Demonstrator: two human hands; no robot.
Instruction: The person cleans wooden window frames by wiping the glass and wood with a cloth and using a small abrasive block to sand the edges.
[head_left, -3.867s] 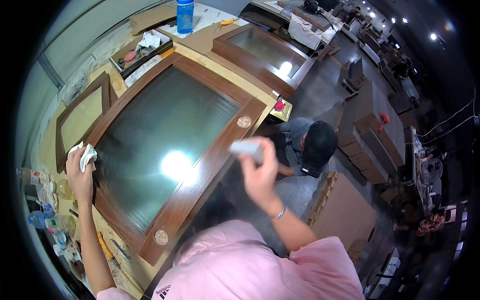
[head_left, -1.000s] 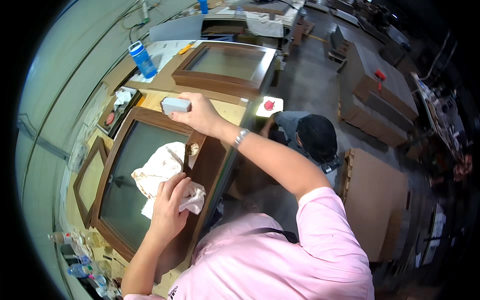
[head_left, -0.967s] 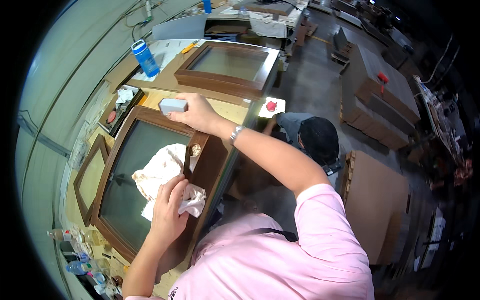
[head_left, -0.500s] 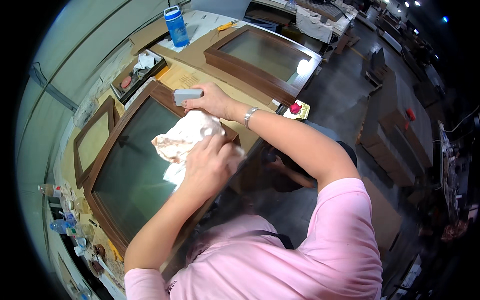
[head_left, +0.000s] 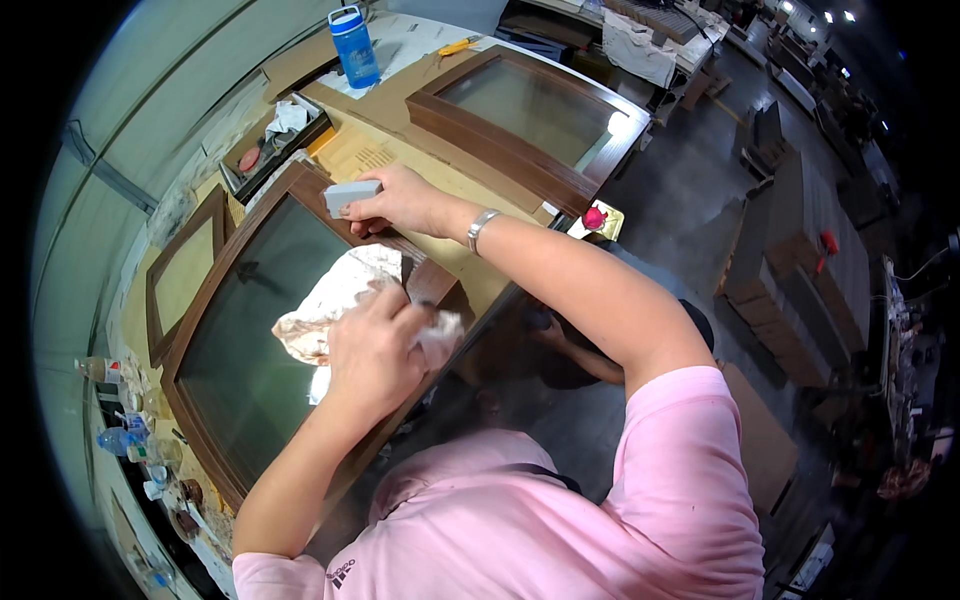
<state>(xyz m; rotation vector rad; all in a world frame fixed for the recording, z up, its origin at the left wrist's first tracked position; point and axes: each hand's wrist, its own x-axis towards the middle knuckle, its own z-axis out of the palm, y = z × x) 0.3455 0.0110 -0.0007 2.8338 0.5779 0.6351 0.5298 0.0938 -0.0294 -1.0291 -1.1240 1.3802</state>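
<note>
My left hand (head_left: 378, 345) is closed on a crumpled white rag (head_left: 340, 300) stained brownish, held against the near side of a brown wooden frame (head_left: 225, 240) with a glass panel (head_left: 250, 345). The rag spreads partly over the glass. Just beyond it, my right hand (head_left: 405, 200), with a silver band at the wrist, grips a grey sanding block (head_left: 352, 195) at the frame's far corner. Whether the block touches the wood I cannot tell. Fingers of the left hand are slightly blurred.
A second glazed wooden frame (head_left: 530, 120) lies beyond, near a blue bottle (head_left: 355, 50) and a yellow cutter (head_left: 458, 46). A tray (head_left: 278, 150) and a smaller frame (head_left: 190, 265) lie left. Several bottles (head_left: 120, 440) line the left edge. Another person's arm (head_left: 580, 350) shows below the table.
Both hands have moved a little to the left: the left with the rag toward me, the right with the grey sanding block along the frame's end.
</note>
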